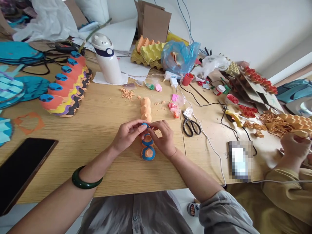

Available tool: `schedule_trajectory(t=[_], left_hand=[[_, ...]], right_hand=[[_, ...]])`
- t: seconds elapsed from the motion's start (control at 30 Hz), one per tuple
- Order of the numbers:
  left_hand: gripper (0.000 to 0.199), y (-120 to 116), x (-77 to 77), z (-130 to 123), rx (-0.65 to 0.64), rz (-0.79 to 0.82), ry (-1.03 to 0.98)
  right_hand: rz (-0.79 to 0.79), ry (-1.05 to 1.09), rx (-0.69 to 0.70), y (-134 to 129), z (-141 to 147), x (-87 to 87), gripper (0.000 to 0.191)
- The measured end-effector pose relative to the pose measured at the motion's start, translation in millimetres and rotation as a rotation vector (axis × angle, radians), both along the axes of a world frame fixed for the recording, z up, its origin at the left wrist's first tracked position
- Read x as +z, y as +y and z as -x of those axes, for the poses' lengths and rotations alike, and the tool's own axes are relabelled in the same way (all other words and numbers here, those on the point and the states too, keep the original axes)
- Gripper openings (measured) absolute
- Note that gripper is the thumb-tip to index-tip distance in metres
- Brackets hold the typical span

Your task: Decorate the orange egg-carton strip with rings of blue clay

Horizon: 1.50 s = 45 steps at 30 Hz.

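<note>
An orange bumpy strip (146, 110) lies lengthwise on the wooden table, its near bumps ringed with blue material (148, 153). Over the middle of this strip, my left hand (130, 134) pinches a small blue piece with thumb and forefinger. My right hand (163, 136) meets it from the other side, its fingertips pressed at the same blue piece. The fingers partly cover the bumps beneath them. Black-handled scissors (191, 126) rest to the right of my right hand. Orange scraps (127, 93) are scattered beyond the strip's far end.
A painted orange carton piece (67, 86) and a white bottle (106, 58) stand at the back left. A dark phone (25, 170) lies at left. White cable (211, 146) crosses the right side. Another person's hand (294, 148) holds an orange piece at far right.
</note>
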<state>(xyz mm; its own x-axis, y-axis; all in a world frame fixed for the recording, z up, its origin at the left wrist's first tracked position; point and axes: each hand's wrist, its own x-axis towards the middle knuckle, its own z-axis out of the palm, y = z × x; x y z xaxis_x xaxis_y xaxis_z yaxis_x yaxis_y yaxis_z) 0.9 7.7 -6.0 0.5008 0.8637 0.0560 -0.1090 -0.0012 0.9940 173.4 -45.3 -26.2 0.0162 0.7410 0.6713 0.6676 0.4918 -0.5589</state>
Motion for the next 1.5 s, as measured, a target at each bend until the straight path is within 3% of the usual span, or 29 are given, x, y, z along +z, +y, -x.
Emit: schedule_trajectory(t=[0.23, 0.4, 0.53, 0.67, 0.9, 1.07, 1.2, 1.3, 1.43, 1.5], left_hand=[[0.033, -1, -0.7, -2, -0.015, 0.013, -0.029], [0.025, 5, -5.1, -6, 0.159, -0.012, -0.029], [0.018, 15, -3.9, -6, 0.338, 0.218, -0.166], [0.014, 19, -2.9, -3, 0.288, 0.431, -0.274], [0.023, 16, -12.8, 0, 0.166, 0.263, 0.231], [0.021, 15, -15.6, 1, 0.122, 0.216, 0.288], [0.019, 14, -15.9, 4, 0.159, 0.162, 0.361], [0.025, 13, -11.2, 6, 0.159, 0.216, 0.408], [0.037, 12, -2.1, 5, 0.151, 0.481, 0.130], [0.030, 12, 1.2, 2, 0.157, 0.652, -0.066]], right_hand=[[0.010, 0.059, 0.081, -2, 2, 5.9, 0.009], [0.172, 0.346, 0.079, -3, 2, 9.0, 0.014], [0.359, 0.712, -0.045, 5, -4, 3.9, 0.023], [0.492, 0.844, -0.107, 13, -9, -2.5, 0.032], [0.517, 0.845, -0.088, 12, -4, -8.7, 0.034], [0.542, 0.838, -0.048, 10, -3, -11.3, 0.031], [0.560, 0.847, -0.041, 9, -3, -9.3, 0.030], [0.573, 0.871, -0.027, 8, -3, -7.8, 0.030], [0.573, 0.858, -0.027, 8, -3, -8.0, 0.028], [0.570, 0.853, -0.024, 8, -3, -8.1, 0.026]])
